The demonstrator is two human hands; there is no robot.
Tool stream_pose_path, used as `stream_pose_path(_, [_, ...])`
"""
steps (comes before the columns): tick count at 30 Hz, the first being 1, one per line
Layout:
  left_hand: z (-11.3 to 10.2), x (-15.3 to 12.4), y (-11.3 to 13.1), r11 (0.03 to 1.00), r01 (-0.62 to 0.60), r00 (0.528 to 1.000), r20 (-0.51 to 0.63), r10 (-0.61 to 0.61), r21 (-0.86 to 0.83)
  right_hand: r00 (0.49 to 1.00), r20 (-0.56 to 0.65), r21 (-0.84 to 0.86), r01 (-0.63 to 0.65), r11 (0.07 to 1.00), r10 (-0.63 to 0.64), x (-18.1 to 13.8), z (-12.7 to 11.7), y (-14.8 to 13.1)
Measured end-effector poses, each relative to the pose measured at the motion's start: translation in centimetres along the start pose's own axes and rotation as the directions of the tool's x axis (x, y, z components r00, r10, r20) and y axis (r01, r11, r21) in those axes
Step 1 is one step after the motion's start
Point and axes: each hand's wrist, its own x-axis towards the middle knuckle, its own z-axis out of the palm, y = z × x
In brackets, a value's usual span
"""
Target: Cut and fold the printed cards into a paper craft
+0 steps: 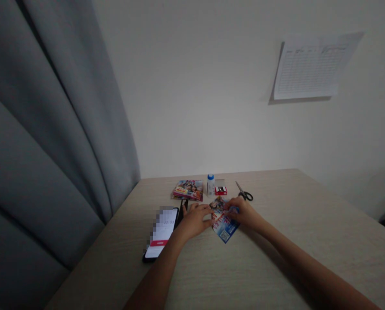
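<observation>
A colourful printed leaflet (224, 224) lies on the light wooden table (276, 258) between my two hands. My left hand (195, 219) rests on its left edge with the fingers pressed together on the paper. My right hand (244, 212) pinches the leaflet's upper right part, fingers curled over it. Both forearms reach in from the bottom of the view.
A phone (162, 232) with a lit screen lies left of my left hand. Behind the hands sit a stack of colourful leaflets (188, 190), a small white bottle with a blue cap (211, 184), a red stapler (221, 190) and scissors (244, 192). A grey curtain (50, 129) hangs at left.
</observation>
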Motion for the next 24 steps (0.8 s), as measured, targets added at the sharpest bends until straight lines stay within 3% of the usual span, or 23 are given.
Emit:
stream_pose_path(12, [0.2, 0.1, -0.3, 0.999, -0.032, 0.999, 0.001, 0.032, -0.009, 0.967, 0.254, -0.127, 0.070, 0.989, -0.035, -1.7, -1.3, -1.7])
stream_pose_path(24, [-0.2, -0.1, 0.1, 1.000, -0.030, 1.000, -0.006, 0.030, -0.007, 0.964, 0.258, -0.228, 0.119, 0.966, -0.058, -2.1, -0.9, -2.4])
